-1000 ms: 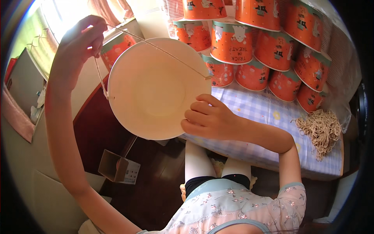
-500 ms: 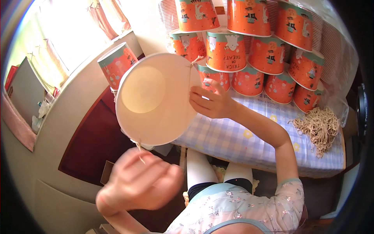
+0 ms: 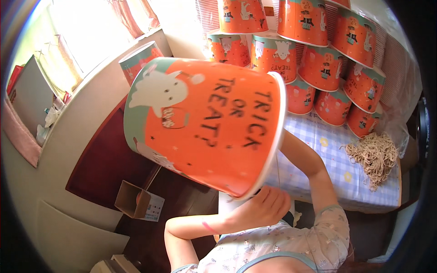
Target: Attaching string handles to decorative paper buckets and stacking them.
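A large orange paper bucket (image 3: 200, 118) with a green band, a white ghost and dark lettering is held up before me, tipped on its side. Its white rim (image 3: 276, 132) faces right, so the inside is hidden. My left hand (image 3: 264, 207) is closed at the lower end of that rim, fingers curled; what they pinch cannot be made out. Behind the bucket's open side, my right forearm (image 3: 302, 152) reaches up, and the right hand itself is hidden.
Similar orange buckets (image 3: 321, 66) stand stacked on a blue checked tablecloth (image 3: 314, 159). A heap of beige strings (image 3: 374, 157) lies at the table's right end. Another bucket (image 3: 136, 61) stands by the window ledge at left. An open cardboard box (image 3: 141, 202) sits on the floor.
The bucket has turned from showing its pale inside to showing its printed side. My left hand has moved right to its rim; my right hand has gone out of sight behind it.
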Motion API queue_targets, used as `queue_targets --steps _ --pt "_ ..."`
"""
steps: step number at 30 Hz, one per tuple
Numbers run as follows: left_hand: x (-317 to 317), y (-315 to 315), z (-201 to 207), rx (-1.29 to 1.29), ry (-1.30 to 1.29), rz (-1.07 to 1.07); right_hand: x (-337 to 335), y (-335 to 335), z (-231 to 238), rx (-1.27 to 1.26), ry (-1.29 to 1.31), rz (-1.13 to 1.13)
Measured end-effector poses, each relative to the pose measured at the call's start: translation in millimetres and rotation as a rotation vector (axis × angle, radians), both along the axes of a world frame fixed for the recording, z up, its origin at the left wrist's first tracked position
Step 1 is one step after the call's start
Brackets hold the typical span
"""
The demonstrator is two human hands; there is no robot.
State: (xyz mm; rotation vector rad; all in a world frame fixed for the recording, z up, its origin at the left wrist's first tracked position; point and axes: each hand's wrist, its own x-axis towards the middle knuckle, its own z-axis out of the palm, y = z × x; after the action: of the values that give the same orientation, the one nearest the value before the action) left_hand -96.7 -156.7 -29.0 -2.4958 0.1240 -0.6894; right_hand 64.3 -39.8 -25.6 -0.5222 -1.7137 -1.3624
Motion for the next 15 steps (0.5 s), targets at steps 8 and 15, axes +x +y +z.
queue_targets --steps 8,15 --pt "-1.3 -0.6 3.1 -0.046 -0.102 0.06 20.9 29.0 0.9 -0.134 -0.008 0.008" --pt "-40.7 37.2 18.6 -0.652 0.018 0.08 38.6 33.9 15.1 -0.415 -0.202 0.105"
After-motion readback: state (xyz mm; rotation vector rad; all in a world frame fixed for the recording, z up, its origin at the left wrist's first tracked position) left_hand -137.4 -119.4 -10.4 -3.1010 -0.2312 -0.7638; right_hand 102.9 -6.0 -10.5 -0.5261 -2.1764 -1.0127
